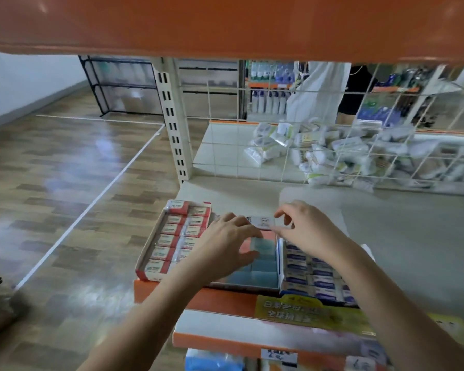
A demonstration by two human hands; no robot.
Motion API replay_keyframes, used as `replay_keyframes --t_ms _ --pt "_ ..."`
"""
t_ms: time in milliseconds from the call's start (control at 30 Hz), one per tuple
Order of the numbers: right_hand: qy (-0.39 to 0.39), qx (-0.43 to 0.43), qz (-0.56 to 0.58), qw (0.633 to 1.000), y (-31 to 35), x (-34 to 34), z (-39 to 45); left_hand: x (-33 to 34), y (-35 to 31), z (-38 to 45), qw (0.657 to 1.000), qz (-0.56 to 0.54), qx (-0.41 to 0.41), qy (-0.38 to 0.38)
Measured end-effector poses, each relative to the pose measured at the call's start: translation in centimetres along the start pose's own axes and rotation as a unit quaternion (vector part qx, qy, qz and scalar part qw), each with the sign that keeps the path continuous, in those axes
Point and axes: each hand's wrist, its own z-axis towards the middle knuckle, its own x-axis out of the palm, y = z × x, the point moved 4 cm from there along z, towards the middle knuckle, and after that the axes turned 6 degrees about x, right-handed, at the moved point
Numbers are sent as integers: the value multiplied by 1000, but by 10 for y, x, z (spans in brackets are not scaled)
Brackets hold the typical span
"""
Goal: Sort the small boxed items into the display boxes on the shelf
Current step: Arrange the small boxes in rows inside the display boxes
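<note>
Small boxed items [169, 238] in red-and-white sleeves fill the left display box [145, 253] in two neat rows, and it sits at the front left corner of the pale shelf [402, 253]. Just beside it to the right stands a middle display box [257, 274] holding blue and pink items [263, 259], and touching that on the right is a third box [300, 290] packed with blue-and-white boxed items [314, 277].

The left hand [225, 242] lies over the middle box with fingers spread and loosely bent, the fingertips resting on the blue and pink items; it seems to press on them more than grip them, though blur makes this hard to settle. The right hand [306, 226] hovers at the back right corner of the same box, thumb and forefinger close together at the edge of the white flap [260, 220] that stands at the rear of the box; whether they actually pinch it I cannot tell.

Behind the shelf a white wire grid [292, 124] separates a heap of white plastic-wrapped packets [332, 153]. An orange shelf edge [225, 22] fills the top of the view, and wood-pattern flooring [65, 170] lies to the left
</note>
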Motion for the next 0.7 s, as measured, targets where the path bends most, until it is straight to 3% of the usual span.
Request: replay_keyframes --t_ms 700 --pt "8 28 59 998 -11 4 -24 15 -7 4 998 24 -56 -10"
